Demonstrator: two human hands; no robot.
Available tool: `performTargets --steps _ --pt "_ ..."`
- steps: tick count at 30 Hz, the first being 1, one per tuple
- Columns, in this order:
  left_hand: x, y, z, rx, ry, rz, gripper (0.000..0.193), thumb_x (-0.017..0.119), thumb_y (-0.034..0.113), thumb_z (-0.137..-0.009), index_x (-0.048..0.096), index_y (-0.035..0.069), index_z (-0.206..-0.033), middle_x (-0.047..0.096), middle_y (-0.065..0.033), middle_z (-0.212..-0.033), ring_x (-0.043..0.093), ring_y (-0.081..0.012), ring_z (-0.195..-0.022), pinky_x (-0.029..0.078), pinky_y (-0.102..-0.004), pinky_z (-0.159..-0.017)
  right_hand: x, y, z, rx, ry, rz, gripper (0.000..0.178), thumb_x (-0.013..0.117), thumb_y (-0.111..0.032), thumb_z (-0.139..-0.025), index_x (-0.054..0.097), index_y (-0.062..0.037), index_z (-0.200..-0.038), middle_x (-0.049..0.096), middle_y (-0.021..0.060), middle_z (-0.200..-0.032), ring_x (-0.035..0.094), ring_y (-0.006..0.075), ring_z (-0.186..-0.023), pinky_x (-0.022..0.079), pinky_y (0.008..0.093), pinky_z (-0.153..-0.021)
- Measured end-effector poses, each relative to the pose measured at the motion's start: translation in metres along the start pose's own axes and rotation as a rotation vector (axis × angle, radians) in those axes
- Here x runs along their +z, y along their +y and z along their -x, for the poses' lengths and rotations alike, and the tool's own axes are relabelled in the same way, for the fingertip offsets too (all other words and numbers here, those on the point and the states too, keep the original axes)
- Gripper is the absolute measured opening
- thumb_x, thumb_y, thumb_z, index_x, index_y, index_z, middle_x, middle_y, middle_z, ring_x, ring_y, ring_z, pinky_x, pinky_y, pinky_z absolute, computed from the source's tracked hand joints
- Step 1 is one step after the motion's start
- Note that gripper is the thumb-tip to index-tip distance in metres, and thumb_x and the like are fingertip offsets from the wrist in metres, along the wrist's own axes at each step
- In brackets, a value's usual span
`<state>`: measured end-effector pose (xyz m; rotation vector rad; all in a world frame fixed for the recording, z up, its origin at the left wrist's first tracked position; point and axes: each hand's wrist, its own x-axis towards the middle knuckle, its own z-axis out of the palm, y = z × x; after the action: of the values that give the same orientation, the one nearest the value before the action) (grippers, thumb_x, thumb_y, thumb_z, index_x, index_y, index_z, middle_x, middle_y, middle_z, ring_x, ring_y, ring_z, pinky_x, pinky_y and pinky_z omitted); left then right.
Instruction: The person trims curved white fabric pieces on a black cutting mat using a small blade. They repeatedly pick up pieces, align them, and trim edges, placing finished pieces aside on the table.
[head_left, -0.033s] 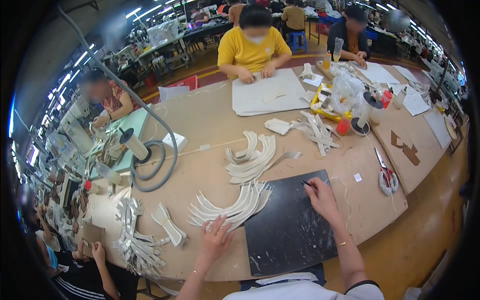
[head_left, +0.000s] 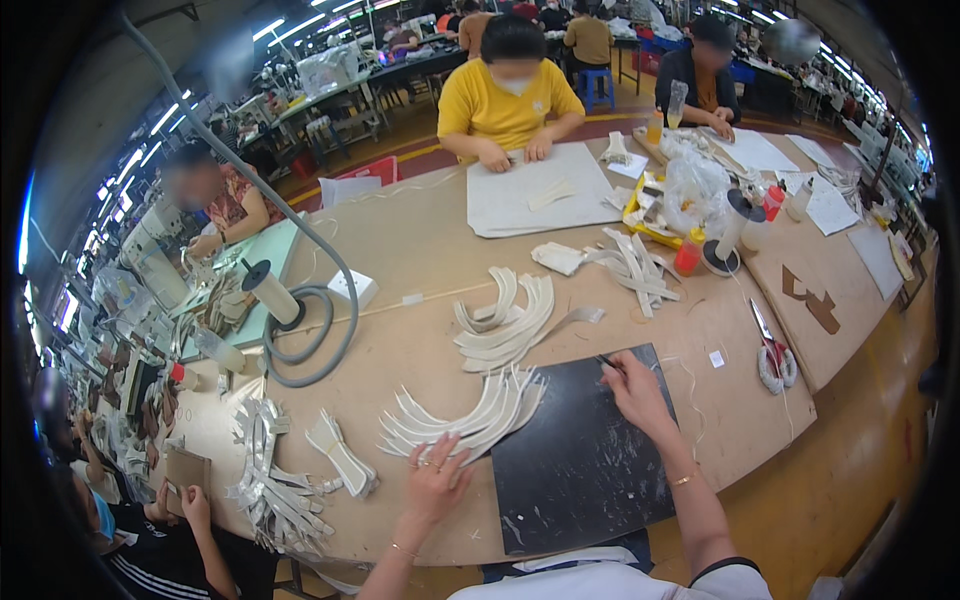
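Observation:
My left hand (head_left: pixel 436 478) lies flat with spread fingers on the near end of a fanned stack of cream curved strips (head_left: pixel 470 412). My right hand (head_left: pixel 632 390) rests on a black work mat (head_left: pixel 580 460) and pinches a thin dark pen-like tool (head_left: pixel 606 362) at the mat's far edge. A second pile of curved strips (head_left: pixel 510 315) lies farther out on the brown table (head_left: pixel 420 250).
A grey hose (head_left: pixel 300 330) coils at the left beside a white box (head_left: pixel 355 288). Silver strips (head_left: pixel 270 480) pile at the near left. Scissors (head_left: pixel 772 352) lie to the right. People sit opposite at a white mat (head_left: pixel 540 200); bottles and bags (head_left: pixel 700 215) stand beyond.

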<state>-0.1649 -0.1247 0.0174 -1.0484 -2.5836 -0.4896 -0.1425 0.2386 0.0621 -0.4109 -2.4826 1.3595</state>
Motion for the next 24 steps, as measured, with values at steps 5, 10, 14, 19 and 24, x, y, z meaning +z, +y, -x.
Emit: performTargets --steps 5,10,14,19,24 --pt "0.014 0.031 -0.042 -0.086 0.024 0.154 0.033 0.071 0.024 -0.087 0.066 0.014 -0.118 0.054 -0.0109 -0.141 0.048 -0.0275 -0.134 0.03 -0.0459 -0.111 0.06 -0.023 -0.085 -0.189 -0.146 0.173 0.037 0.066 -0.036 -0.091 0.06 -0.0034 -0.106 0.069 0.017 -0.086 0.067 0.0329 -0.082 0.051 0.043 -0.075" --pt "0.026 0.055 -0.07 -0.022 -0.12 0.199 0.038 0.061 0.031 -0.094 0.06 0.012 -0.127 0.046 -0.0129 -0.148 0.04 -0.0305 -0.139 0.027 -0.049 -0.114 0.109 -0.042 -0.147 -0.33 -0.33 0.415 0.032 0.072 -0.033 -0.085 0.068 -0.0098 -0.106 0.064 0.0135 -0.095 0.066 0.0276 -0.089 0.053 0.04 -0.077" --pt "0.032 0.042 -0.087 -0.023 -0.147 0.218 0.041 0.058 0.033 -0.096 0.056 0.01 -0.13 0.045 -0.0154 -0.148 0.038 -0.0345 -0.14 0.026 -0.0521 -0.114 0.145 -0.033 -0.173 -0.448 -0.392 0.659 0.03 0.073 -0.031 -0.083 0.07 -0.0134 -0.107 0.06 0.0121 -0.112 0.065 0.0294 -0.097 0.053 0.0424 -0.083" --pt "0.059 -0.007 -0.143 -0.152 -0.254 0.312 0.055 0.049 0.043 -0.099 0.045 0.01 -0.143 0.037 -0.0197 -0.153 0.032 -0.0383 -0.143 0.022 -0.0549 -0.115 0.162 -0.024 -0.197 -0.579 -0.387 0.625 0.033 0.072 -0.029 -0.085 0.068 -0.0085 -0.11 0.061 0.0158 -0.111 0.067 0.0331 -0.094 0.054 0.0446 -0.079" --pt "0.099 -0.043 -0.187 -0.257 -0.549 0.27 0.068 0.038 0.053 -0.101 0.03 0.011 -0.154 0.02 -0.0194 -0.161 0.021 -0.0377 -0.148 0.015 -0.0555 -0.119 0.138 -0.042 -0.216 -0.54 -0.28 0.214 0.031 0.067 -0.027 -0.09 0.065 -0.0019 -0.109 0.068 0.0157 -0.096 0.068 0.0328 -0.085 0.052 0.0424 -0.075"
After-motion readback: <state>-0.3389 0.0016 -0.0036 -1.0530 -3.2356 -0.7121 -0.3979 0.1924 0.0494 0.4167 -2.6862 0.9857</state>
